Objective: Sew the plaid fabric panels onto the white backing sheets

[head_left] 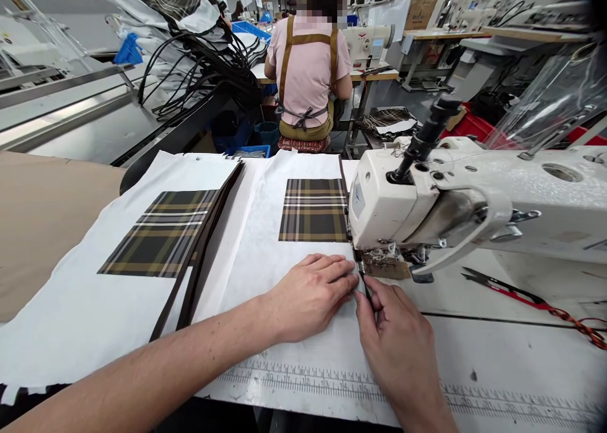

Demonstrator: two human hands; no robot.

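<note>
A white fabric panel [265,256] with a plaid patch [313,210] lies flat on the sewing table, its dark-bound right edge running under the head of a white sewing machine [384,199]. My left hand [313,294] rests flat on this panel, fingers stretched toward the edge just in front of the needle area. Close beside it, my right hand [401,335] pinches the dark binding strip [367,291] at the panel's edge between thumb and forefinger. The needle itself is hidden behind the machine's attachments.
Left of the panel lies a stack of similar white pieces [95,319] with plaid patches. Red-handled scissors [512,291] lie right of the machine. A printed ruler [303,379] runs along the table's front. A person [310,66] sits ahead, near piled fabric with black cords [203,66].
</note>
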